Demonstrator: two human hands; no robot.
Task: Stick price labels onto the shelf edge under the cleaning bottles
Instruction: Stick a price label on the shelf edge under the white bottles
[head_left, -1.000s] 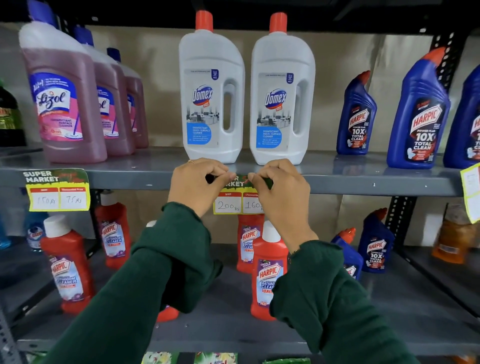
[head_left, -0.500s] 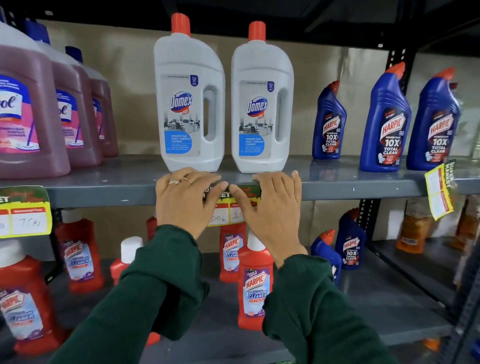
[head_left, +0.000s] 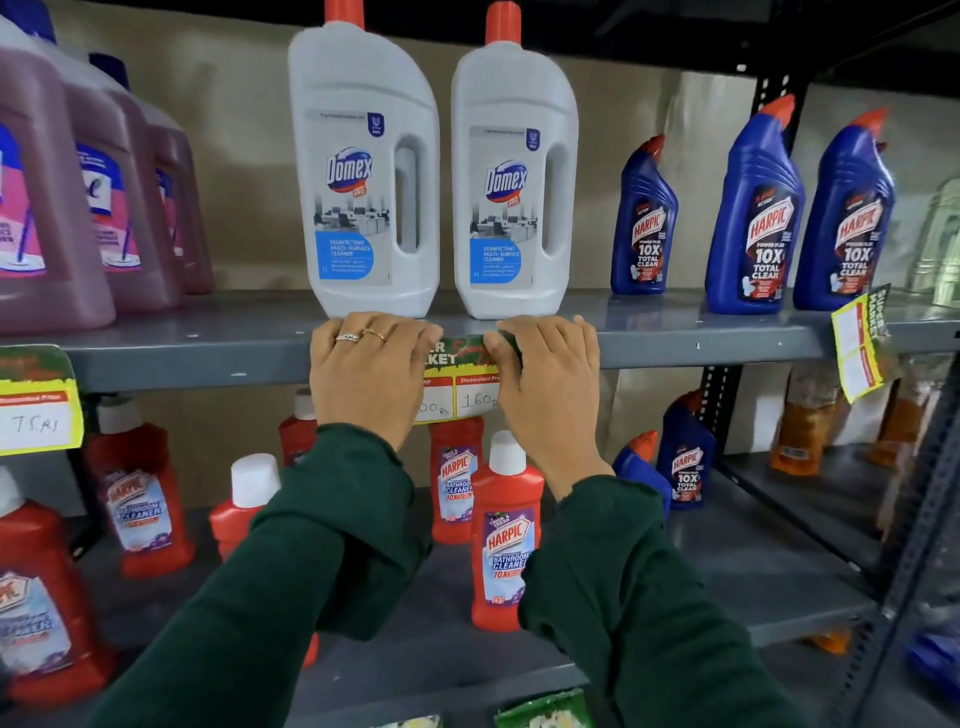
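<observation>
A green and yellow price label (head_left: 464, 385) sits on the grey shelf edge (head_left: 182, 362), right under two white Domex bottles (head_left: 363, 171) (head_left: 514, 182). My left hand (head_left: 366, 376) lies flat over the label's left part, fingers stretched up onto the shelf edge. My right hand (head_left: 545, 387) lies flat over its right part, with the thumb on the label's green top strip. Only the label's middle shows, with "160" written on it. Neither hand grips anything.
A second label (head_left: 39, 402) hangs on the same edge at far left under pink Lizol bottles (head_left: 52, 208). A third label (head_left: 857, 345) hangs tilted at the right under blue Harpic bottles (head_left: 756, 218). Red Harpic bottles (head_left: 504, 535) stand on the shelf below.
Both hands went from pinching the label's top corners to lying flat against it on the shelf edge. The camera moved closer and a little to the right.
</observation>
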